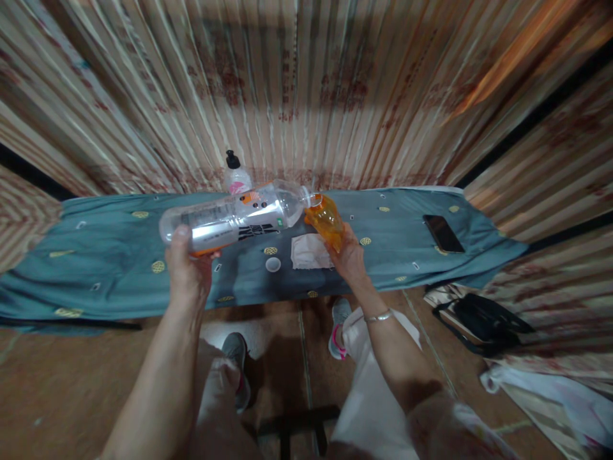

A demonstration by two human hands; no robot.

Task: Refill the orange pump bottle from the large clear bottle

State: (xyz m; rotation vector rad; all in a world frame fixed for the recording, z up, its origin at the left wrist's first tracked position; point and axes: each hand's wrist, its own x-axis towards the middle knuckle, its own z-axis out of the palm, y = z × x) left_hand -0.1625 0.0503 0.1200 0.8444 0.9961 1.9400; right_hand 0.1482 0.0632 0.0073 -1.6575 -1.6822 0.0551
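Observation:
My left hand [188,265] is closed round a large clear plastic bottle [234,218] with a white and orange label. The bottle lies nearly on its side, its open neck pointing right into an orange translucent cup [325,220]. My right hand [349,259] grips that cup from below, tilted toward the bottle's mouth. Both are held above a table with a teal cloth [119,255]. A small white bottle cap [272,264] lies on the cloth under the bottle, beside a folded white cloth [309,251].
A small bottle with a black cap [235,174] stands at the table's back edge. A black phone [443,233] lies at the right. Patterned curtains hang behind. A dark bag [483,322] sits on the floor at the right. My feet are under the table's front edge.

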